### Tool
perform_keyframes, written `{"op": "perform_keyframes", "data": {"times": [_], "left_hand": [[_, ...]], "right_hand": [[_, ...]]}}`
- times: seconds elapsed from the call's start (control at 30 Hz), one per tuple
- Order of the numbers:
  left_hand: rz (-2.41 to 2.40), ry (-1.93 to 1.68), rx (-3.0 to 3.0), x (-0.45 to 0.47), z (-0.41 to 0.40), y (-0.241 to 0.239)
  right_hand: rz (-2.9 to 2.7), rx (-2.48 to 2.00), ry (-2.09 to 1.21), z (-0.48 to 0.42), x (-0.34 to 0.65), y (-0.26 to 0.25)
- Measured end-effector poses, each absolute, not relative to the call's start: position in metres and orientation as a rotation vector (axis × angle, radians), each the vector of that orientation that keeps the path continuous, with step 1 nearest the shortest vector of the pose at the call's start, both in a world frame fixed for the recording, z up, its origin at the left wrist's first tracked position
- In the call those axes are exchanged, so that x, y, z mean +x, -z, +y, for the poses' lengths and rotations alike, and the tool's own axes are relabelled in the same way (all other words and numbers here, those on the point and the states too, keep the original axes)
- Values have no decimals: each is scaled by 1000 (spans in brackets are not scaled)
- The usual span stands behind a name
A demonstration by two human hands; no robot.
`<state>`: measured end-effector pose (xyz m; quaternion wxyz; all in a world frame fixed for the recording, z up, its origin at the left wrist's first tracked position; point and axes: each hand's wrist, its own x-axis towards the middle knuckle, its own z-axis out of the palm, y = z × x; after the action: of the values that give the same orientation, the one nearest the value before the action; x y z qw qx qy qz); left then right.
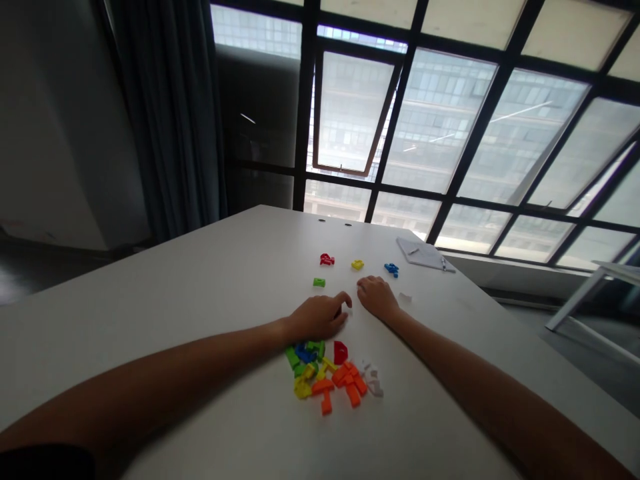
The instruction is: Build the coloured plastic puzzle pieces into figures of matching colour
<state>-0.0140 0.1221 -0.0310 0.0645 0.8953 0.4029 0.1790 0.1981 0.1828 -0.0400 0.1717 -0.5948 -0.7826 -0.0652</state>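
On my feed L hand (317, 318) curled on desk (200, 280), can't tell if anything's in it, dim view; R hand (379, 298) resting open, hands apart. Pile of colored plastic pieces (325, 378) just behind L hand, my side; red piece (327, 259), yellow piece (357, 265), blue piece (391, 269), green piece (319, 282) spread past hands.
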Motion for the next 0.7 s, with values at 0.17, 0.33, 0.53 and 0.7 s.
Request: {"op": "perform_keyframes", "data": {"times": [0.17, 0.33, 0.53, 0.7], "left_hand": [[1225, -630, 2623, -14, 124, 32], [1206, -672, 2578, -16, 122, 29], [1222, -627, 2584, -15, 119, 26], [1238, -617, 2613, -15, 120, 28]], "right_hand": [[-2351, -1175, -120, 115, 212, 42], [-2383, -819, -570, 91, 211, 31], [-2589, -593, -476, 90, 209, 28], [-2376, -731, -444, 91, 208, 34]]}}
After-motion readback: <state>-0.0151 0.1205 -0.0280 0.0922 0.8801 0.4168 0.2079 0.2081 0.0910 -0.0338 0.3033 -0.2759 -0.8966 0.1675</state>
